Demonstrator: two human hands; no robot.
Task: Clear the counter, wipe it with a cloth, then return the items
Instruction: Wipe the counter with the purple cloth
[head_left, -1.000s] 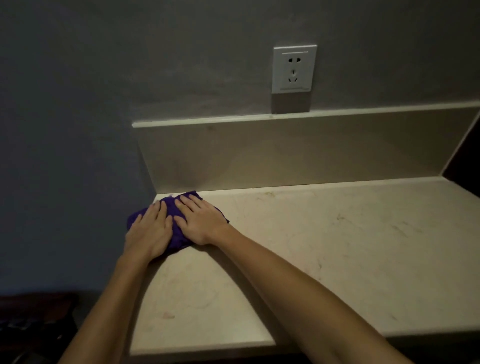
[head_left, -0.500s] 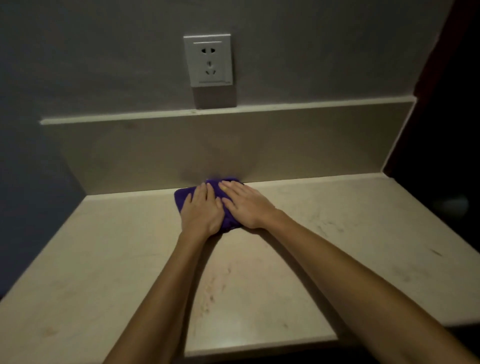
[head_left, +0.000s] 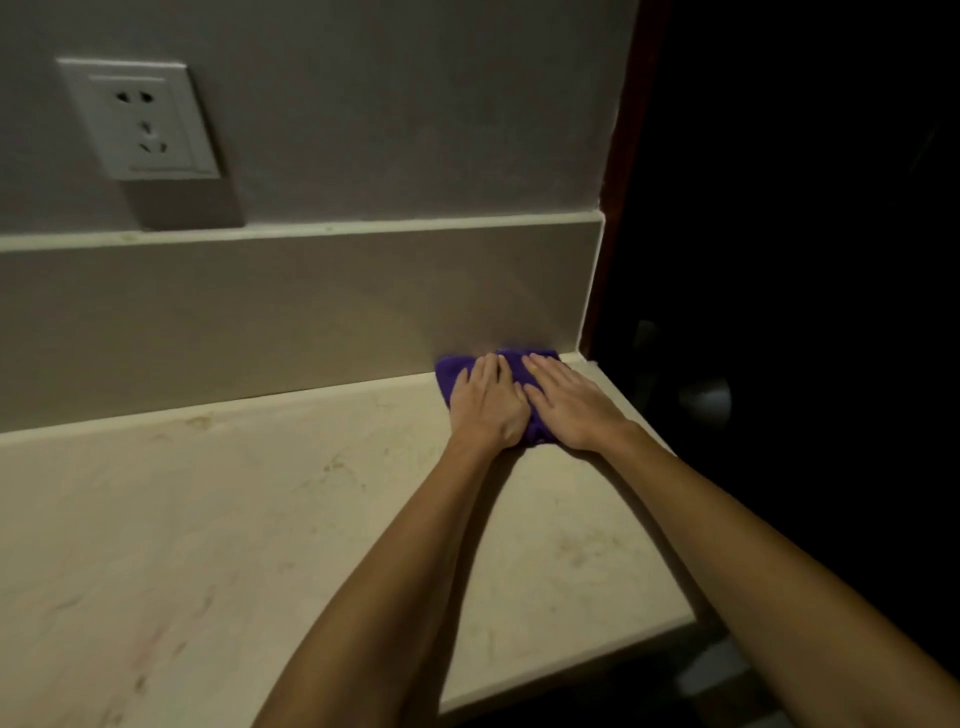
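Observation:
A purple cloth (head_left: 450, 372) lies flat on the pale stone counter (head_left: 218, 519), pushed into the far right corner against the backsplash. My left hand (head_left: 485, 402) and my right hand (head_left: 569, 408) rest side by side on top of the cloth, palms down and fingers stretched forward, pressing it onto the surface. Most of the cloth is hidden under the two hands; only its left edge, back edge and a strip between the hands show. No other items stand on the counter.
A beige backsplash (head_left: 291, 322) runs along the back, with a white wall socket (head_left: 143, 122) above it at the left. The counter's right edge (head_left: 639, 436) drops into a dark opening. Faint brownish marks streak the counter's front left.
Both hands have slid the cloth rightwards along the back of the counter, from the far left corner through the middle to the far right corner. The view has followed them.

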